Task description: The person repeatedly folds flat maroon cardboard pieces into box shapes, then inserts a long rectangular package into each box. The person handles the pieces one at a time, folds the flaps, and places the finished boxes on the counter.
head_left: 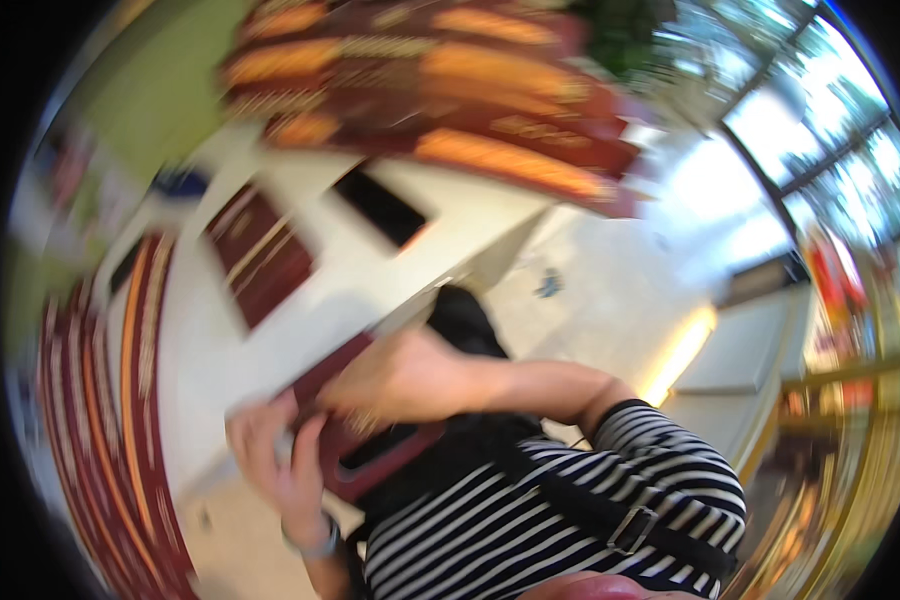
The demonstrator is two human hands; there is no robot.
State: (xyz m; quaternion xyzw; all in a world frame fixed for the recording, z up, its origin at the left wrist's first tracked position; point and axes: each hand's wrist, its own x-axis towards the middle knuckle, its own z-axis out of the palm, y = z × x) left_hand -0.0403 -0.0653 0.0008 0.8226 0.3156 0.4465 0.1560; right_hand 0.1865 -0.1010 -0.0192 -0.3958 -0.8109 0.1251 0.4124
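A maroon carton (335, 365) with gold print and a dark, slot-like opening near its lower end is tilted against my body at the table's near edge. My left hand (270, 450) is at its left side, thumb and fingers bent around the edge. Across the top of it lies my right hand (405, 375), fingers curled down toward the left hand and pressed on the carton. Motion smears both sets of fingertips, and the right hand hides the carton's middle.
On the white table (355, 270) lie a flat maroon box (260, 250) and a black phone (380, 205). Maroon boxes with orange bands are stacked at the far side (430, 90) and the left (110, 410). Shelves (850, 440) stand at right.
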